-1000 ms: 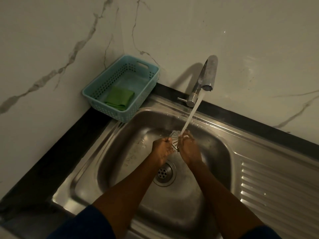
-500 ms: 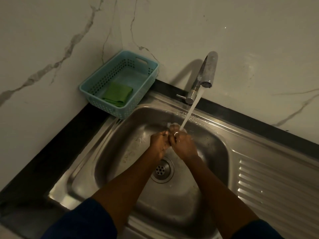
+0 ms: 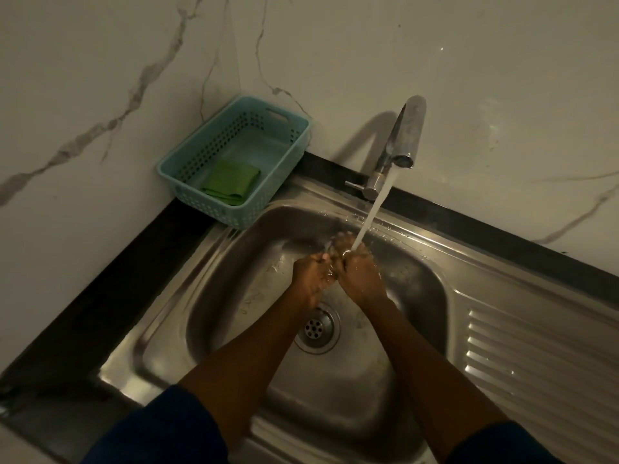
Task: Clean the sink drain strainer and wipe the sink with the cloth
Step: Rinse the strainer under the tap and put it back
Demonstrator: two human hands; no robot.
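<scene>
Well, both my hands are bunched together over the far half of the sink (image 3: 234, 262), right under the running water (image 3: 371, 212). My left hand (image 3: 313, 274) and right hand (image 3: 360, 276) press knuckle to knuckle, fingers curled in tight around the drain strainer (image 3: 329, 245). It sits between them, above the basin and on the far side of the drain (image 3: 316, 328). Only a pale, blurred bit of it peeks out past my left fingertips, and I cannot tell which fingers actually pinch it. The stream lands on the top of my right hand, and splash blurs everything there.

Drops glint along the far rim of the sink. The tap (image 3: 400, 139) leans out from the far right, its spout above my hands and a little behind them. On the far left a teal basket (image 3: 221, 209) stands in the corner against the marble wall (image 3: 335, 45), its near end hanging just over the sink's rim. A folded green cloth (image 3: 231, 182) lies inside it, at the near end.

My forearms cross the near half of the basin, one on each side of the drain — the steel between them is bare. The ribbed draining board (image 3: 536, 363) spreads off to the right, and a black counter strip (image 3: 100, 296) runs along the left edge. My dark blue sleeves (image 3: 160, 430) sit at the near rim.
</scene>
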